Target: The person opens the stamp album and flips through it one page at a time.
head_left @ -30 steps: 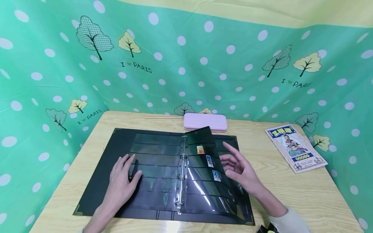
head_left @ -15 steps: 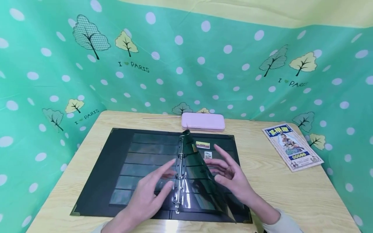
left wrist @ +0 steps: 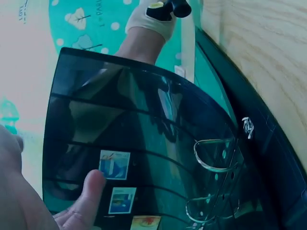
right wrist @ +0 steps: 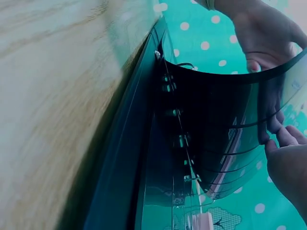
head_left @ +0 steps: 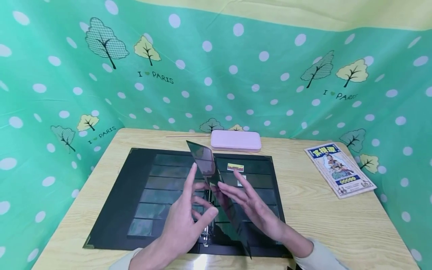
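A black ring-bound stamp album (head_left: 111,202) lies spread on the table. One of its dark glossy pages (head_left: 204,159) stands up and curves over the metal rings. My right hand (head_left: 258,208) touches the page's right face with fairly straight fingers, as the right wrist view also shows. On the other side is my left hand (head_left: 185,221), fingers spread and thumb apart, close to the page. In the left wrist view, stamps (left wrist: 115,164) sit in the raised page's strips near the left thumb (left wrist: 88,196). A yellow-and-red stamp (head_left: 235,167) shows on the page beneath, right.
Behind the album lie a pink case (head_left: 235,140) and a thin stick (head_left: 187,135). A printed booklet (head_left: 340,170) rests at the right of the wooden table (head_left: 320,217). A green dotted cloth (head_left: 189,82) hangs around the back and sides.
The page has risen from the right side to stand upright over the rings, uncovering stamps beneath. My right hand followed it leftward. My left hand moved right, from the left page to the rings.
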Available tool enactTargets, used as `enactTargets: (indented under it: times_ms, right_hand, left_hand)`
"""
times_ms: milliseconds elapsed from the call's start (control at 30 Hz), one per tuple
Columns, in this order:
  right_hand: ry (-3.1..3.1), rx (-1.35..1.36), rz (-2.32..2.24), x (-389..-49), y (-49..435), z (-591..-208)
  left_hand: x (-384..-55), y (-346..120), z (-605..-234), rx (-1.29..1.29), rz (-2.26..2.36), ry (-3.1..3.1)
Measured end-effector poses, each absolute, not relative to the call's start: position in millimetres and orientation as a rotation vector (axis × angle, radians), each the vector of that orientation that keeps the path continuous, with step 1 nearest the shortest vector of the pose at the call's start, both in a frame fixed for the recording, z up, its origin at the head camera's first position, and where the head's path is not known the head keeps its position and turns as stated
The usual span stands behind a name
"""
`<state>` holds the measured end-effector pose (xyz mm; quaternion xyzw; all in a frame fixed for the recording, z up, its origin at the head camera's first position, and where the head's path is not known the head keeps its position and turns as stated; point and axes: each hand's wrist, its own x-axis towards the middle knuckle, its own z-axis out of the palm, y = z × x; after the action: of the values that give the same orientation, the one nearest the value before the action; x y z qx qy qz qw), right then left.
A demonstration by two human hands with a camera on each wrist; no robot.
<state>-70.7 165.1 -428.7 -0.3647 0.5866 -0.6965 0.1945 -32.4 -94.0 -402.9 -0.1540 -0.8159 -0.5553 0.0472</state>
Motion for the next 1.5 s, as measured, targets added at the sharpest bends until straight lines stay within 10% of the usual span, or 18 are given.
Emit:
enactTargets:
  times_ms: [1500]
  right_hand:
    - [2.055, -0.955, -1.905, -96.6, 224.9, -455.5]
  left_hand:
    - [-62.2, -175.0, -396.5, -0.123, -1.655, -2.635]
